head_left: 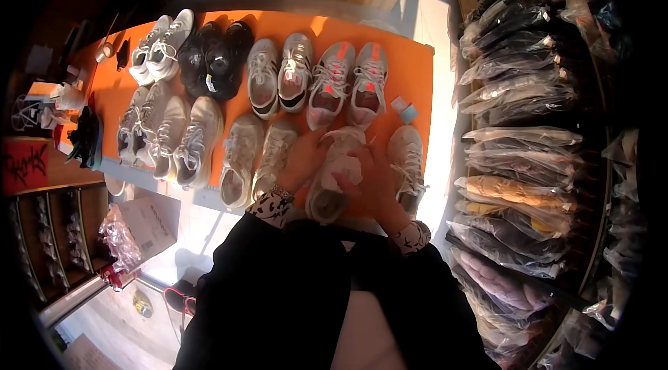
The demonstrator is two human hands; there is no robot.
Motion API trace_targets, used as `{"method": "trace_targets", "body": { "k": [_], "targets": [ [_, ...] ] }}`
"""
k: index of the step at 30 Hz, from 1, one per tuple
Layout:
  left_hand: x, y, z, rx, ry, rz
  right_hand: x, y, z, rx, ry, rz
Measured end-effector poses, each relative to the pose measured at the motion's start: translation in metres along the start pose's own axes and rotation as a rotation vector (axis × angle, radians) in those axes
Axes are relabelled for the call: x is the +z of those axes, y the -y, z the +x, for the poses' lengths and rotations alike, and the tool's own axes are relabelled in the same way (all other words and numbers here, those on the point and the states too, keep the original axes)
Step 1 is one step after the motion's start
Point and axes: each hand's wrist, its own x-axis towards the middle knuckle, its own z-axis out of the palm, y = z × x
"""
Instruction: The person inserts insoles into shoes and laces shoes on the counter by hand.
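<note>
A pale sneaker [327, 202] lies between my two hands near the front edge of the orange table, its heel opening toward me. My left hand [304, 161] is closed against the sneaker's left side. From the right, my right hand [376, 181] reaches over the upper, its fingers bent around a crumpled white piece [343, 169] that looks like tissue or cloth. Its exact kind I cannot make out. Left of my left hand stand a grey sneaker [274, 156] and a beige shoe [241, 161]. A white laced sneaker [406, 165] stands right of my right hand.
Several more shoes line the orange table [417, 78], including grey sneakers with pink stripes [332, 81] and a black plastic-wrapped pair [216, 57]. Small packets [406, 111] lie at the right. Plastic-covered garments [522, 137] hang on the right. A cardboard box [147, 231] is at lower left.
</note>
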Motion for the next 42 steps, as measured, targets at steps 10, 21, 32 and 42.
{"method": "trace_targets", "body": {
  "k": [10, 21, 32, 42],
  "targets": [
    [-0.03, -0.021, -0.009, 0.388, -0.711, 0.325, 0.011, -0.025, -0.014, 0.621, 0.266, 0.501],
    [0.05, 0.01, -0.039, 0.129, -0.023, 0.496, 0.041, -0.034, 0.01, 0.57, 0.253, 0.219],
    [0.045, 0.018, -0.033, 0.238, -0.127, 0.292, 0.032, -0.021, -0.058, 0.63, 0.042, 0.585],
    [0.017, 0.021, -0.012, 0.075, 0.105, 0.391, 0.046, -0.027, -0.072, -0.166, 0.295, -0.244]
  ]
}}
